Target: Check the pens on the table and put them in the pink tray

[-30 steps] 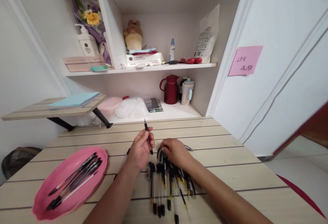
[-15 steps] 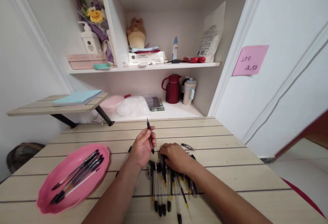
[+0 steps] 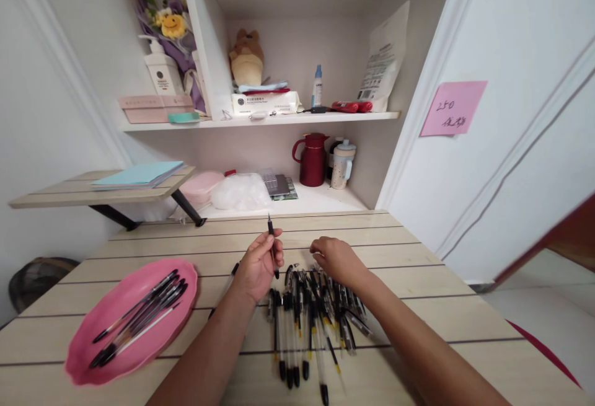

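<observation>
My left hand point(image 3: 261, 266) is closed around a black-gripped pen point(image 3: 271, 227), its bare tip pointing up and away from me. To the right, my right hand point(image 3: 335, 260) hovers at the far edge of a pile of pens point(image 3: 297, 325), fingers curled together; whether anything is between them is hidden. The pile mixes clear-barrelled pens with black ends, black caps and yellow-tipped refills. Another dark pen point(image 3: 233, 271) lies partly behind my left wrist. Several pens point(image 3: 144, 313) rest in a pink oval tray point(image 3: 93, 347) left of my left forearm.
A small raised shelf point(image 3: 37, 196) with blue paper point(image 3: 139, 175) stands at the back left. Behind the table, a cabinet holds a plastic bag point(image 3: 242, 192), a red jug point(image 3: 313, 161) and a cup point(image 3: 343, 164). A pink note point(image 3: 453, 108) is on the right wall.
My right hand has lifted off the pile and moved up and right, uncovering more pens and caps. The loose cap beyond the pile no longer shows there. My left hand keeps its pen.
</observation>
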A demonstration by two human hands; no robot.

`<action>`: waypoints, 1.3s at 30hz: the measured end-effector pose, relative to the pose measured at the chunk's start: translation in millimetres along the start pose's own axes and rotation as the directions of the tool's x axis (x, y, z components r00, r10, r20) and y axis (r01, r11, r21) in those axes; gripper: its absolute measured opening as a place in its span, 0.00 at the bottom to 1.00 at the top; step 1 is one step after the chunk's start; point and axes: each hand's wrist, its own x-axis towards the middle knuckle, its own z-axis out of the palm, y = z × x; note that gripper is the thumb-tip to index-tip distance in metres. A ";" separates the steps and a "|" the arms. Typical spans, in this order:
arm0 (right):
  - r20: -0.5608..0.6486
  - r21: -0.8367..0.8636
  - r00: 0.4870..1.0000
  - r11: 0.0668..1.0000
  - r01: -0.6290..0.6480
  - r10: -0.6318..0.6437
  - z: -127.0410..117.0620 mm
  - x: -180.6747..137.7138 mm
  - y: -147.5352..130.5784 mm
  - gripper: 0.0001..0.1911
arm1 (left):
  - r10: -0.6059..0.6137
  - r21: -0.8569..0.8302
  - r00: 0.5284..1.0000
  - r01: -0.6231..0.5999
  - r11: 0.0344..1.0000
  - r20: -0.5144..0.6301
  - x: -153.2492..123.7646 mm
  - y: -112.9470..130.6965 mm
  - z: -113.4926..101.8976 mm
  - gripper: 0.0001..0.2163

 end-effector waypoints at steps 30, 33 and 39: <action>-0.078 0.978 0.966 0.207 0.026 0.245 -27.3 18.3 -1.9 0.13 | -0.184 0.374 0.983 0.163 0.913 0.020 -6.6 -16.4 8.3 0.12; -0.102 0.968 0.978 0.245 0.055 0.182 -34.2 14.3 -8.6 0.12 | -0.186 0.399 0.982 0.155 0.904 0.041 -8.0 -18.2 9.6 0.13; -0.107 0.961 0.984 0.268 0.065 0.146 -38.3 10.4 -18.0 0.12 | -0.176 0.419 0.983 0.138 0.898 0.053 -7.7 -19.4 8.9 0.12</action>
